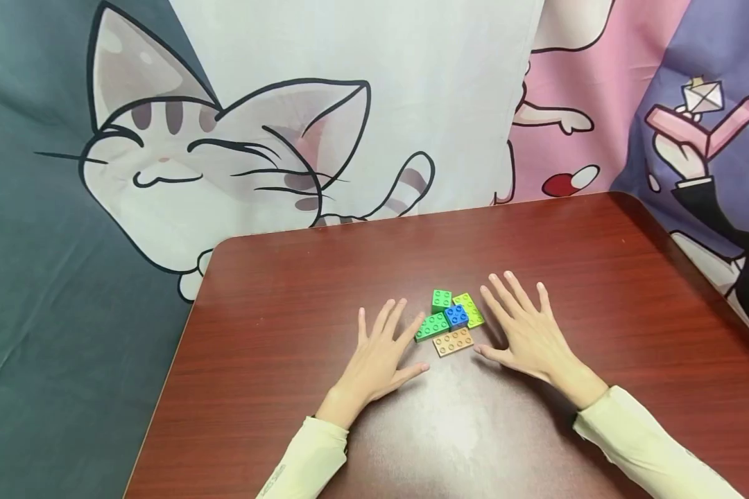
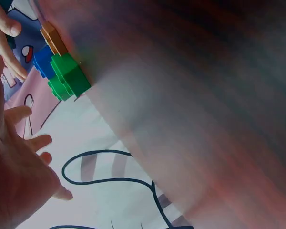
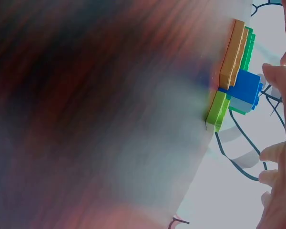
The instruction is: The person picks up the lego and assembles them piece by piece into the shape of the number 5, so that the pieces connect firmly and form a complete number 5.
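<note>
Several toy building bricks lie in a loose cluster on the table: a small green brick at the back, a lime brick at the right, a blue brick in the middle, a longer green brick at the left and a tan brick in front. My left hand is spread just left of the cluster, its index fingertip close to the longer green brick; contact is unclear. On the other side, my right hand has its fingers spread, thumb near the tan brick. Neither hand holds anything.
The bricks sit on a reddish-brown wooden table with rounded back corners. Behind it hangs a printed cloth with a cartoon cat and other figures. Pale sleeves cover both forearms.
</note>
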Demonstrator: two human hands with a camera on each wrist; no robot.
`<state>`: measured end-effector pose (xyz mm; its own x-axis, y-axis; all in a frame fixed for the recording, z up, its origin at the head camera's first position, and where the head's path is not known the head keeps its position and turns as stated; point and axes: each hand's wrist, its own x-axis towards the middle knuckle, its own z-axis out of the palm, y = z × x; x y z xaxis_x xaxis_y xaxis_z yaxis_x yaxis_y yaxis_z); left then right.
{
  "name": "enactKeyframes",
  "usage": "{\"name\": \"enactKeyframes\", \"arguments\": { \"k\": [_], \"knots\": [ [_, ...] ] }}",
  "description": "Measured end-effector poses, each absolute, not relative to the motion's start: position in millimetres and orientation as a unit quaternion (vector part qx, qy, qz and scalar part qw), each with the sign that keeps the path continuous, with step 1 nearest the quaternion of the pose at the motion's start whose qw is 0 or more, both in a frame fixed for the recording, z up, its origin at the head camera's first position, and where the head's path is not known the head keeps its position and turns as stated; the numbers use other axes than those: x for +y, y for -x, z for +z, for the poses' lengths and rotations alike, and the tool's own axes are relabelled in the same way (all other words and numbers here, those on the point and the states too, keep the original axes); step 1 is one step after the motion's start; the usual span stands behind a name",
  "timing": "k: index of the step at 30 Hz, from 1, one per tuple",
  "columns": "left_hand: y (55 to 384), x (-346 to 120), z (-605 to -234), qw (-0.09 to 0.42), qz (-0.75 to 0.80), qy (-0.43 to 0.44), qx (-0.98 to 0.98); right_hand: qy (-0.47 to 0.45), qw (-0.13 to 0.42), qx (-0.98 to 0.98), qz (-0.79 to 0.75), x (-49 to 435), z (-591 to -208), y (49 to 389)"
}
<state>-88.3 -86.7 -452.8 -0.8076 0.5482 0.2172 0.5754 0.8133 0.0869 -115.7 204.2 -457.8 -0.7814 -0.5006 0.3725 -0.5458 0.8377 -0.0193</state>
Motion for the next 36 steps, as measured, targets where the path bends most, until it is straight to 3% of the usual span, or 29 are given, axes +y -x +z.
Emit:
{"name": "enactKeyframes", "arguments": {
  "k": [8, 18, 36],
  "knots": [
    [89.8, -80.3, -450.4, 0.122, -0.102, 0.305, -0.939, -0.289, 0.183, -0.936, 0.08, 200.6, -458.0, 119.1],
    [90.2, -71.9, -447.1, 0.195, -0.256, 0.292, -0.901, -0.269, 0.182, -0.94, 0.109, 196.2, -454.5, 121.7],
    [86.7, -42.9, -451.7, 0.066, -0.28, 0.195, -0.938, -0.32, 0.151, -0.918, 0.178, 186.0, -447.8, 124.3]
  ]
}}
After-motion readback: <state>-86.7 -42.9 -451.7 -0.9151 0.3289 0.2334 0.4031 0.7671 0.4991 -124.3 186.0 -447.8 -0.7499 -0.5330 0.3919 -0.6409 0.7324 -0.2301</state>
